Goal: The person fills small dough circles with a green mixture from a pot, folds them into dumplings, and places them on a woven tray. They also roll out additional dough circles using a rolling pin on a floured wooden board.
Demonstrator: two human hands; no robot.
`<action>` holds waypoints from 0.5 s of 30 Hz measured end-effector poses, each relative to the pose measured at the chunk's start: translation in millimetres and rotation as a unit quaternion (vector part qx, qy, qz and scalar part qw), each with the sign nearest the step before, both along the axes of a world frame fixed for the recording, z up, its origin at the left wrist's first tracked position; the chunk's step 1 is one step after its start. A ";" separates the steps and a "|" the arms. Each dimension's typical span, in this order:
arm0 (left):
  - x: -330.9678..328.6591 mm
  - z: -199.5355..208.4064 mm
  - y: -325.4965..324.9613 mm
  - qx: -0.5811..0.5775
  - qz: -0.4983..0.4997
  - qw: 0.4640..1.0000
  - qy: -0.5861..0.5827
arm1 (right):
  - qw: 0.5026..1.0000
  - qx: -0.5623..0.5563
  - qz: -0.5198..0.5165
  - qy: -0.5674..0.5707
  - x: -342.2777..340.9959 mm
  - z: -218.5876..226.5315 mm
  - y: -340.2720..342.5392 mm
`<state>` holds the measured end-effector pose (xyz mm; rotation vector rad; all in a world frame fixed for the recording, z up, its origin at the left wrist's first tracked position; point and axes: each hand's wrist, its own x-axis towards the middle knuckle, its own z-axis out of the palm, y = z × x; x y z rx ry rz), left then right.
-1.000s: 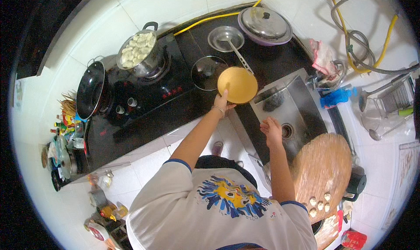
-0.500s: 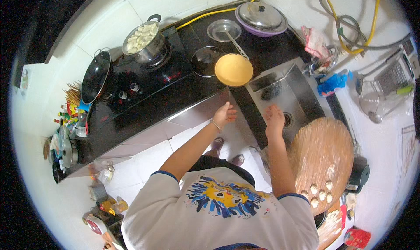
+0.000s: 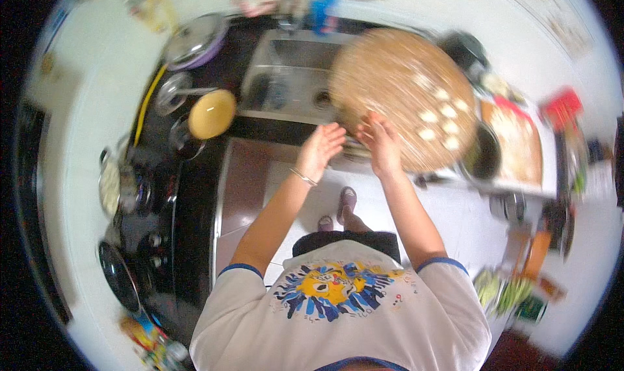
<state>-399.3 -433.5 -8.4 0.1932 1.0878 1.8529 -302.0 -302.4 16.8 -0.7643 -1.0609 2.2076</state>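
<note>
My left hand is held out in front of me with its fingers extended and nothing in it. Beside it, my right hand has its fingers apart and also holds nothing. The right hand overlaps the near edge of a large round wooden board; whether it touches the board I cannot tell. Several small pale dumplings lie on the board's right part. A steel sink lies beyond my left hand, partly covered by the board.
A yellow bowl and a lidded purple pot stand on the black counter at left. Further left are a pot of dumplings and a black wok. Right of the board sit a dark pot and a floury rectangular board.
My view and body have turned right, so the board now lies ahead and the stove has shifted left. My hands have come closer together, both staying open.
</note>
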 end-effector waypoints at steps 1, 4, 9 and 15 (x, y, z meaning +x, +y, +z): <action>14.8 0.7 13.4 -0.002 -0.025 1.000 0.001 | 1.000 0.014 -0.017 -0.007 24.7 6.5 4.9; 71.0 7.5 52.4 -0.004 -0.110 0.994 -0.008 | 0.996 -0.014 -0.092 0.003 97.5 1.2 32.3; 167.6 14.6 117.7 -0.004 -0.234 0.972 0.022 | 0.975 -0.020 -0.220 0.000 220.0 0.9 78.2; 293.1 -3.5 210.8 -0.018 -0.283 0.959 0.018 | 0.958 -0.055 -0.276 -0.048 367.8 -15.0 137.1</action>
